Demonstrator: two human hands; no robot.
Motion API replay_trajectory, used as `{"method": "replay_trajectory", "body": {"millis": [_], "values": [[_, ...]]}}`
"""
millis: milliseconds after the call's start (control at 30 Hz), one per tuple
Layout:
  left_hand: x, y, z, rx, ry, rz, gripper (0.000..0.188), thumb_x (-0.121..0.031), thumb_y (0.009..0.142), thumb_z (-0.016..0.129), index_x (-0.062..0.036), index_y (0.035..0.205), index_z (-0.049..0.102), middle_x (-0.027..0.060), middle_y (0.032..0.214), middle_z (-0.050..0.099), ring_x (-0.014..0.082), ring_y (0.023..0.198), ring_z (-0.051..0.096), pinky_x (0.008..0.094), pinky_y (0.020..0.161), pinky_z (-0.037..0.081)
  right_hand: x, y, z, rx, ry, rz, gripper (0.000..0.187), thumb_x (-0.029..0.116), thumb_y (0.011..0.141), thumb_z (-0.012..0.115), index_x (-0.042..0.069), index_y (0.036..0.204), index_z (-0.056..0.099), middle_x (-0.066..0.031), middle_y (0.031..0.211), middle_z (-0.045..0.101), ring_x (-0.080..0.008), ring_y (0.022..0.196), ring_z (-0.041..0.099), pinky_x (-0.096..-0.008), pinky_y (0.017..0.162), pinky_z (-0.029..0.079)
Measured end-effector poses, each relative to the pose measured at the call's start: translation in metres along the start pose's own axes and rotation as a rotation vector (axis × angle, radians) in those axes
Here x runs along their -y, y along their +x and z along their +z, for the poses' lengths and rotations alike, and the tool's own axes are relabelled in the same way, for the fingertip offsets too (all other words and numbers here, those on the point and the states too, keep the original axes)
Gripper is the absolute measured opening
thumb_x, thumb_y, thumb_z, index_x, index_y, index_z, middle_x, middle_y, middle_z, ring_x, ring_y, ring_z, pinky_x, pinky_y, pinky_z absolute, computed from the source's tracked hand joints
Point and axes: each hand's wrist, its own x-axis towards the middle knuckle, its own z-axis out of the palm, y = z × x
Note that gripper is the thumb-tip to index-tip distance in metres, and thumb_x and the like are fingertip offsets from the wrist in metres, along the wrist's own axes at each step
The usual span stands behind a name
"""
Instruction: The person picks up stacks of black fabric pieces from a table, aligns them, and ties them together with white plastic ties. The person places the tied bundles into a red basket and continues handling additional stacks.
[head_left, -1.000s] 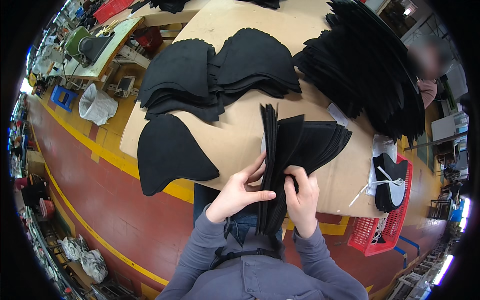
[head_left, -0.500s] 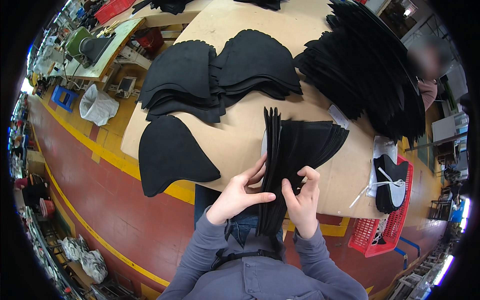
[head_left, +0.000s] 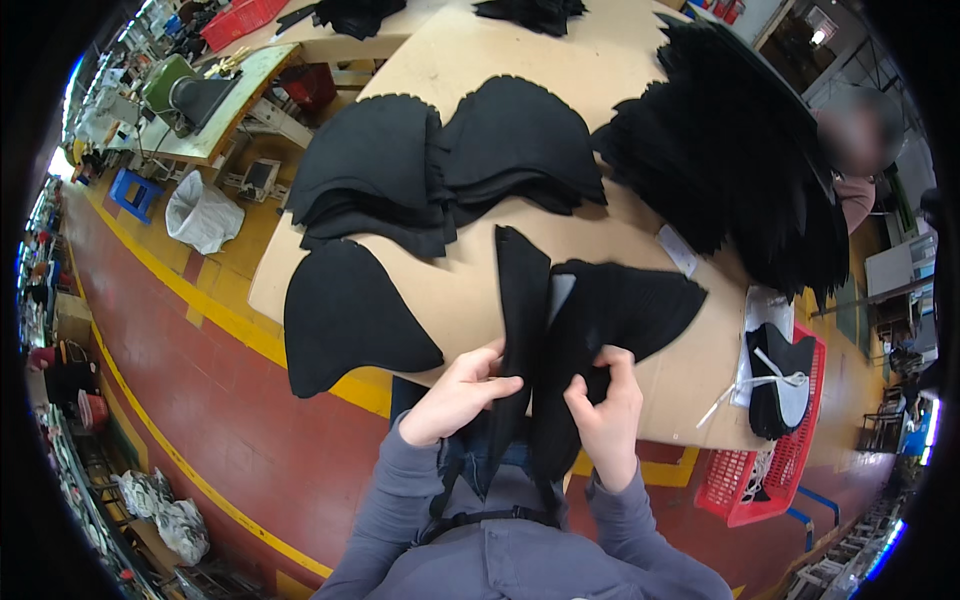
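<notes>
At the table's near edge, my left hand pinches a narrow-looking black cut piece between thumb and fingers; whether it is one layer or several is unclear. Its top leans left, apart from the fanned stack of black cut pieces. My right hand grips that stack along its near right side, thumb and forefinger bent. A light grey patch shows at the stack's upper left. To the left lies a black curved piece, flat and overhanging the table edge.
Two piles of black pieces lie farther back on the table. A tall black heap stands at right, with a person beyond it. By the right edge are a tied black bundle and a red basket.
My left hand has moved slightly left, drawing black material away from the stack and opening a gap. The stack's layers have closed up, and its grey patch has come into view.
</notes>
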Motion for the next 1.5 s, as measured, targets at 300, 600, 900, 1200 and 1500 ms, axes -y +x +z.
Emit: {"method": "replay_trajectory", "body": {"millis": [300, 600, 900, 1200, 1500], "values": [[-0.137, 0.045, -0.014, -0.003, -0.144, 0.610, 0.054, 0.001, 0.093, 0.052, 0.0044, 0.144, 0.037, 0.0109, 0.136, 0.055, 0.0182, 0.122, 0.054, 0.0310, 0.107, 0.040, -0.051, -0.010, -0.028, -0.128, 0.149, 0.139, 0.041, 0.003, 0.074, 0.066, 0.004, 0.107, 0.041, -0.0093, 0.094, 0.047, -0.0208, 0.088, 0.048, -0.0322, 0.084, 0.042], [-0.007, 0.085, 0.009, -0.229, -0.191, 0.250, 0.079, -0.029, 0.093, 0.062, -0.0099, 0.155, 0.018, 0.0131, 0.156, 0.029, 0.0239, 0.142, 0.031, 0.0392, 0.115, 0.028, -0.096, -0.033, -0.035, -0.207, 0.525, 0.154, 0.056, -0.003, 0.072, 0.078, 0.010, 0.110, 0.039, -0.0059, 0.111, 0.047, -0.0173, 0.106, 0.049, -0.0317, 0.095, 0.041], [0.080, 0.022, 0.054, 0.088, -0.852, 0.262, 0.060, -0.014, 0.079, 0.077, -0.0047, 0.133, 0.052, 0.0068, 0.126, 0.061, 0.0225, 0.117, 0.056, 0.0362, 0.103, 0.041, -0.069, -0.010, -0.028, -0.411, 0.766, -0.243, 0.126, 0.013, 0.068, 0.086, 0.020, 0.152, -0.008, -0.0130, 0.141, 0.039, -0.0254, 0.124, 0.047, -0.0390, 0.103, 0.042], [0.006, 0.016, -0.004, -0.177, 0.083, 0.605, 0.073, -0.006, 0.059, 0.090, 0.0012, 0.124, 0.060, 0.0077, 0.113, 0.068, 0.0168, 0.101, 0.062, 0.0305, 0.094, 0.047, -0.155, 0.027, -0.081, 0.048, 0.388, -0.229, 0.088, 0.000, 0.056, 0.084, 0.002, 0.136, 0.049, -0.0121, 0.111, 0.063, -0.0214, 0.102, 0.061, -0.0316, 0.090, 0.048], [0.060, 0.038, -0.002, -0.350, 0.648, 0.841, 0.087, -0.029, 0.065, 0.089, -0.0019, 0.136, 0.046, 0.0197, 0.123, 0.060, 0.0336, 0.113, 0.060, 0.0397, 0.097, 0.046, -0.173, -0.016, -0.014, 0.039, 0.460, 0.109, 0.063, 0.000, 0.066, 0.084, 0.001, 0.123, 0.057, -0.0086, 0.118, 0.063, -0.0214, 0.107, 0.059, -0.0349, 0.095, 0.046]]}}
